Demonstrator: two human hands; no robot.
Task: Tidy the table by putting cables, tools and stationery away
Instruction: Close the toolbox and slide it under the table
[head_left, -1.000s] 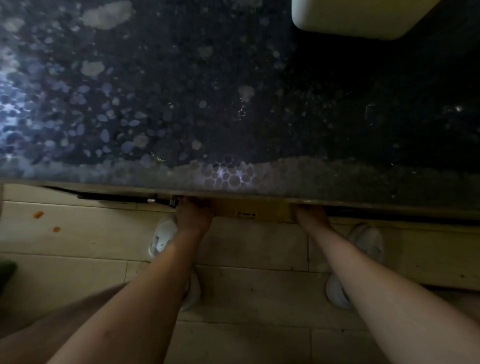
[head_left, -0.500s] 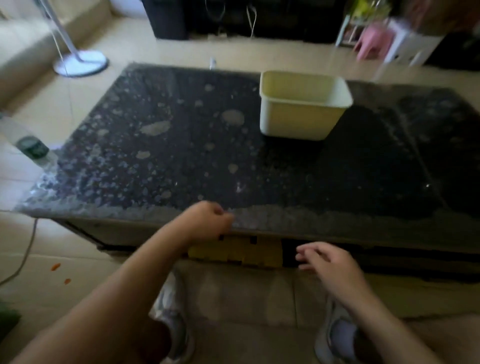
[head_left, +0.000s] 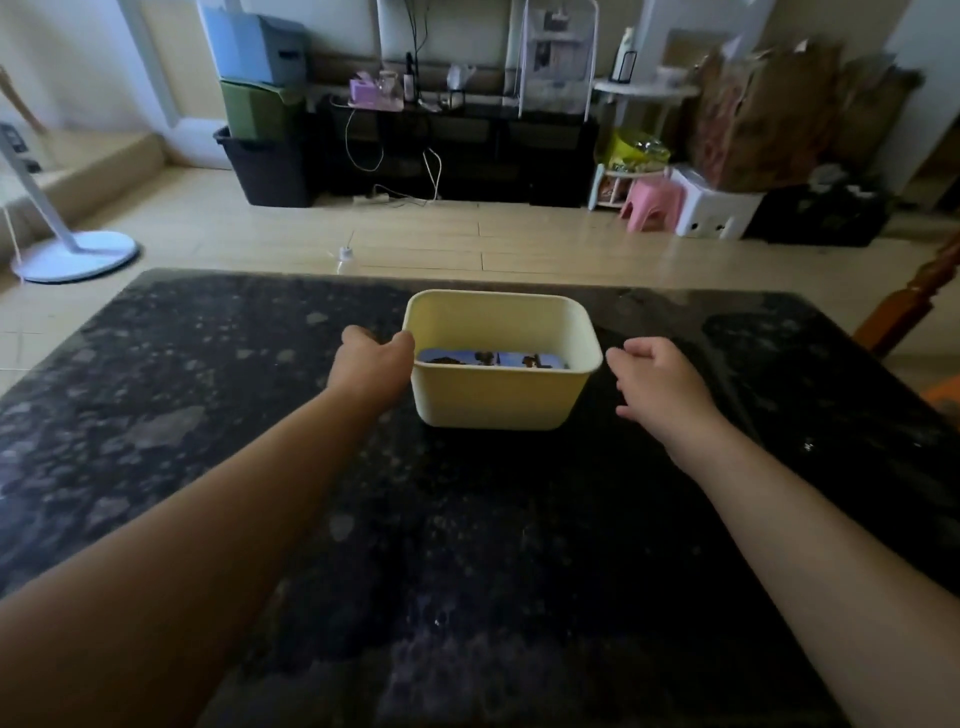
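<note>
On the table (head_left: 208, 415), our left hand (head_left: 371, 364) is touching the tub (head_left: 498, 400), grip unclear; our right hand (head_left: 660, 379) is hovering alongside, loosely curled, empty.

Head view looks forward-down across table (head_left: 208, 395).

Left arm: bare forearm stretched forward from lower left, wrist straight | bare left hand (head_left: 371, 364): back toward the camera, thumb lying forward and to the right, fingers bent out of sight, grip not discernible | Right arm: bare forearm reaching forward from lower right | bare right hand (head_left: 661, 382): fingers loosely curled inward, holding nothing, about level with the left.
</note>
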